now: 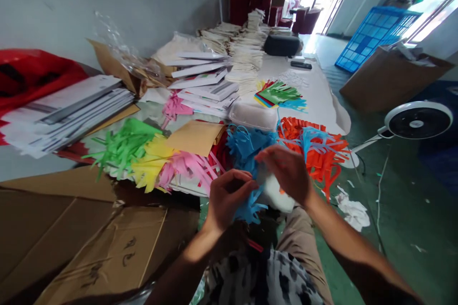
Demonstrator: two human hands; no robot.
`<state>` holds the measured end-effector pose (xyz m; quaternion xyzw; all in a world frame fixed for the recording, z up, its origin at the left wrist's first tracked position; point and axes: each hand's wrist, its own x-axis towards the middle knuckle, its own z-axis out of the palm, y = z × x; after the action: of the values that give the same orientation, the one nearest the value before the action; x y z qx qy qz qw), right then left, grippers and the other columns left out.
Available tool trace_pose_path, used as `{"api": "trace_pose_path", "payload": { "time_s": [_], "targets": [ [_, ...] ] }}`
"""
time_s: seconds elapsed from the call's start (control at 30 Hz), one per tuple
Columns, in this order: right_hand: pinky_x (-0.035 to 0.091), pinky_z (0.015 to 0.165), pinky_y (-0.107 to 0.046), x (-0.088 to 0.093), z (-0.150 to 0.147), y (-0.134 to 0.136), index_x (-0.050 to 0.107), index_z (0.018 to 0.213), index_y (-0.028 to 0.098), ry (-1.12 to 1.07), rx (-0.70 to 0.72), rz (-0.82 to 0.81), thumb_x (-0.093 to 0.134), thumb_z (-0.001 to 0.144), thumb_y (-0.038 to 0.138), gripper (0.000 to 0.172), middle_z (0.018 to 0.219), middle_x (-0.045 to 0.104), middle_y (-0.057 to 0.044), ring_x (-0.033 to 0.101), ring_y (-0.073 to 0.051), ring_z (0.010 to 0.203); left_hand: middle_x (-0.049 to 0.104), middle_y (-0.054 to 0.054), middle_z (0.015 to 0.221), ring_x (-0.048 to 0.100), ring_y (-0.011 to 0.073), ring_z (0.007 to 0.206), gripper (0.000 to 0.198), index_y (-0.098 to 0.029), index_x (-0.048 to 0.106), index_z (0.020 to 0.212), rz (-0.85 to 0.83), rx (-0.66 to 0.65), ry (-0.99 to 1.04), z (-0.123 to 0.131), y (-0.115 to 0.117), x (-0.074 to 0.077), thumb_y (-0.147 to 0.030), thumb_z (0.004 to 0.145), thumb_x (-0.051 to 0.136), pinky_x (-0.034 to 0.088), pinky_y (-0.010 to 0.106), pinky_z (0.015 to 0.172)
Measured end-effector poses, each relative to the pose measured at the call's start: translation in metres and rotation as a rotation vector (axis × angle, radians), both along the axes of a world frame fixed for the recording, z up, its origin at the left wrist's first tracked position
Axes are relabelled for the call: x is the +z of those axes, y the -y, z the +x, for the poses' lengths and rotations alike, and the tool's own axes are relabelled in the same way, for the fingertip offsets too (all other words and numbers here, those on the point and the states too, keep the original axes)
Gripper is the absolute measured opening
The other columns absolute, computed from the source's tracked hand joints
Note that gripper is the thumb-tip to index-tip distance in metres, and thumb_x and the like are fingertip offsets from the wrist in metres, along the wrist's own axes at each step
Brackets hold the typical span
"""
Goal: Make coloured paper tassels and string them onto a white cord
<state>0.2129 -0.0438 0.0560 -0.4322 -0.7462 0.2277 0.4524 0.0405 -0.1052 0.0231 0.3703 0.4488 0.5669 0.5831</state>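
Observation:
My left hand [226,197] is closed around a blue fringed paper piece [250,206], whose cut strips hang below the fingers. My right hand [286,171] hovers just to the right of it, blurred by motion, fingers curled over the same blue paper and a white piece under it. Both hands are above my lap at the table's near edge. Right behind them lie a blue fringed pile [246,143] and an orange fringed pile [318,147].
Green [121,145], yellow [150,167] and pink [189,164] fringed paper lie left on the table [322,95]. A white foam box [253,115], stacks of white envelopes [64,112], flattened cardboard [89,228], a floor fan [417,121] and a blue crate [372,33] surround.

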Motion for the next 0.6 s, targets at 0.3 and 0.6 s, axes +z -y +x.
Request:
{"api": "trace_pose_path", "payload": {
  "time_s": [0.3,0.6],
  "targets": [
    [0.051,0.093,-0.03,-0.027,-0.005,-0.18,0.078,0.125,0.021,0.748,-0.355,-0.268,0.062,0.098,0.034,0.034,0.121,0.079,-0.011,0.071,-0.025,0.114,0.074,0.001,0.076,0.071,0.0142,0.07,0.034,-0.018,0.075,0.088,-0.134,-0.031,-0.026,-0.012,0.003,-0.021,-0.037,0.07,0.096,0.054,0.021,0.066],
    [0.052,0.091,-0.031,-0.04,-0.012,-0.196,0.081,0.119,0.02,0.854,-0.401,-0.362,0.058,0.097,0.035,0.035,0.12,0.078,-0.016,0.072,-0.028,0.115,0.079,0.006,0.077,0.073,0.0191,0.073,0.038,-0.017,0.081,0.086,-0.192,-0.049,-0.006,-0.02,0.003,-0.029,-0.047,0.068,0.096,0.057,0.026,0.068]
  ]
}}
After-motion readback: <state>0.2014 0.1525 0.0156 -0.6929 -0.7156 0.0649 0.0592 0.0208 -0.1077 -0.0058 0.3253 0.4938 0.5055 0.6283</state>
